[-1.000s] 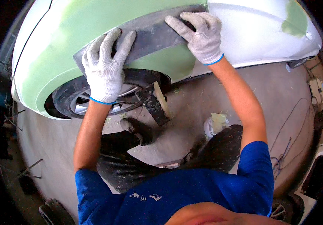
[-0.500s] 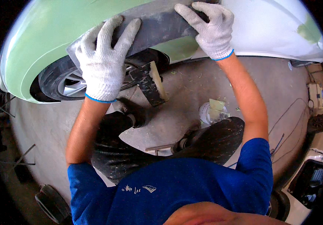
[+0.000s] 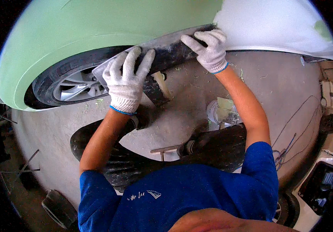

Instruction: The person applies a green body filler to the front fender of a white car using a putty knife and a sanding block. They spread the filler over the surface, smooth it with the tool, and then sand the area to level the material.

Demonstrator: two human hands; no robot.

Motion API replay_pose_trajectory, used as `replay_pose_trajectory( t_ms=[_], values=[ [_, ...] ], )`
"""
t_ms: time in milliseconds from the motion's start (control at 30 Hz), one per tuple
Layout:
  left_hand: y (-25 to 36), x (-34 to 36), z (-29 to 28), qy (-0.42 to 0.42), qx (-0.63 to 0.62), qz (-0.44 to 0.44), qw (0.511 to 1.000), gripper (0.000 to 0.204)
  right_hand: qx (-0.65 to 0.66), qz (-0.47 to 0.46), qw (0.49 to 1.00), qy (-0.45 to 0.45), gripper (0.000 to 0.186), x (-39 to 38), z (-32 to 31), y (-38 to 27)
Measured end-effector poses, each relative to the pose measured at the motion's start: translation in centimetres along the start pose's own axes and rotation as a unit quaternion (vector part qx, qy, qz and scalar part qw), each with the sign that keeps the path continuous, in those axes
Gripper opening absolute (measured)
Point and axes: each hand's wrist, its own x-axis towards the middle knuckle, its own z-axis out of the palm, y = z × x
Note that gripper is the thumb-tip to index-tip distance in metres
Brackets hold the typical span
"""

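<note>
Both hands wear white knit gloves with blue cuffs. My left hand (image 3: 126, 81) grips the near-left end of a long, flat grey-black board (image 3: 166, 56), fingers spread over it. My right hand (image 3: 209, 52) holds the board's other end, fingers curled on top. The board lies at a slant along the lower edge of a car's pale green body panel (image 3: 108, 19), which turns white (image 3: 267, 27) to the right. The wheel (image 3: 77, 85) is partly behind the board and left hand. A dark, smudged object with a pale edge (image 3: 157, 92) stands under the board.
A round container (image 3: 215, 116) with a pale green sheet on it sits by my right knee (image 3: 220, 143). A bar (image 3: 166, 150) lies between my legs. Loose cables (image 3: 298, 127) run over the floor (image 3: 267, 89) at right. A tyre (image 3: 56, 207) is at lower left.
The board and both hands have moved lower, the left hand also rightward, leaving more of the green panel and wheel in view. The view has shifted slightly.
</note>
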Motion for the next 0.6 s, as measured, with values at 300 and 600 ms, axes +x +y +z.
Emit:
replay_pose_trajectory(
  t_ms=[300, 600],
  values=[
    [4.1, -5.6, 5.0, -0.152, -0.079, -0.038, 0.984, 0.062, 0.015, 0.04, 0.979, -0.199, 0.054, -7.3, -1.3, -3.5],
    [7.3, -6.7, -3.1, -0.287, -0.222, -0.017, 0.932, 0.069, 0.093, 0.067, 0.947, -0.301, 0.029, -2.2, -14.2, -5.8]
  ],
)
